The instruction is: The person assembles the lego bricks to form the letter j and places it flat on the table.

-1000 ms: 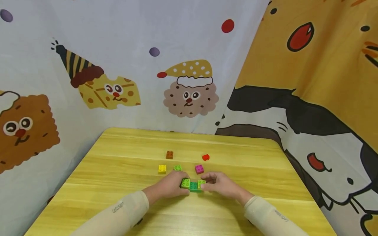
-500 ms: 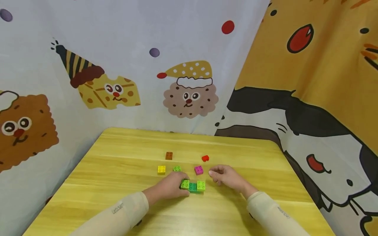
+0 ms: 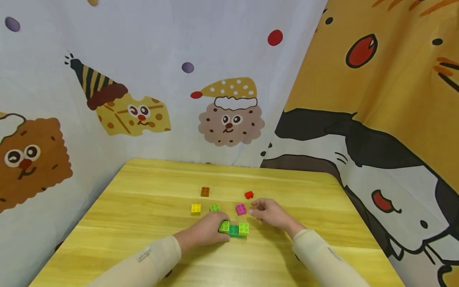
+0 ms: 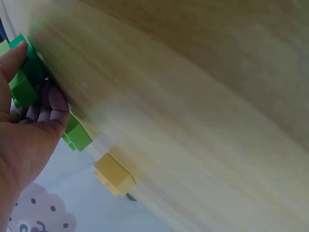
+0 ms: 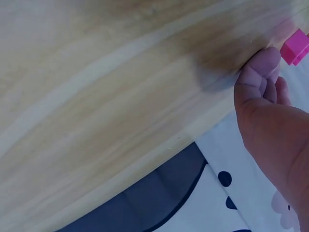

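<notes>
My left hand (image 3: 208, 230) grips the left end of a small build: a dark green toy brick (image 3: 233, 230) on the table with a lime brick (image 3: 224, 227) on its left end and another lime brick (image 3: 244, 229) on its right end. In the left wrist view the thumb lies against the dark green brick (image 4: 34, 63). My right hand (image 3: 273, 214) is just right of a magenta brick (image 3: 241, 209), its fingers loosely bent and holding nothing. The right wrist view has the magenta brick (image 5: 295, 47) just beyond the fingertips.
A yellow brick (image 3: 195, 209) and a lime-green brick (image 3: 214, 208) lie behind my left hand. Farther back on the wooden table (image 3: 161, 179) are a brown brick (image 3: 205, 191) and a small red piece (image 3: 249, 195). A printed cloth (image 3: 150, 48) hangs behind the table.
My right hand has let go of the right lime brick, drawn away to the right and back, then come in beside the magenta brick. The left hand keeps its grip.
</notes>
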Demonstrator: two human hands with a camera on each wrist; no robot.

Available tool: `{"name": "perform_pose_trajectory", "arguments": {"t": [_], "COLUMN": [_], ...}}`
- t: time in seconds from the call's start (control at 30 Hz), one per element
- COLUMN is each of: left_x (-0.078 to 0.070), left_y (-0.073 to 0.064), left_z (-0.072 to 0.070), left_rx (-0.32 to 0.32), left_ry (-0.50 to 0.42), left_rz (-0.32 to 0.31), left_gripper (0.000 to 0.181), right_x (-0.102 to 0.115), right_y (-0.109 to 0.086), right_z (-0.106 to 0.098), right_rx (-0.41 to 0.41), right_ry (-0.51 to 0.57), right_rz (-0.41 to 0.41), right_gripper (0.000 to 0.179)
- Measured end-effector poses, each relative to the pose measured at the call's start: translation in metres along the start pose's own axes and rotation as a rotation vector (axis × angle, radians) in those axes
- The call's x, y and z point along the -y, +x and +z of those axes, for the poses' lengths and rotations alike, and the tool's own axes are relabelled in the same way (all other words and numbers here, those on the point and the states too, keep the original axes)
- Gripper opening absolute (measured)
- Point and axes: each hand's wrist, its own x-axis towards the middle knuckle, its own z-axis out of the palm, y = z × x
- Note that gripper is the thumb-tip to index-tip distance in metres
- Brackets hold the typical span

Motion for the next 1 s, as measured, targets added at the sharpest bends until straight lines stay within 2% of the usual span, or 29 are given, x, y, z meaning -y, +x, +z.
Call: {"name": "perform_pose_trajectory", "arguments": {"t": [0.33, 0.8, 1.0], "left_x": [-0.002, -0.004, -0.006], "left_y": [0.006, 0.006, 0.005], "left_z": [-0.003, 0.000, 0.002], "left_rx": [0.008, -0.007, -0.007], "left_ry": [0.029, 0.043, 0.028], "left_rz": [-0.001, -0.003, -0.004], "left_gripper": [0.051, 0.055, 0.057], "right_x": [0.013, 0.022, 0.023], "right_y": [0.015, 0.028, 0.032], "right_z": [-0.002, 0.004, 0.009], "right_rx": [-0.063, -0.017, 0.001], "right_ry": [-0.121, -0.174, -0.199], "right_rz": [-0.016, -0.060, -0.081], "right_gripper": [0.050, 0.058, 0.056]}}
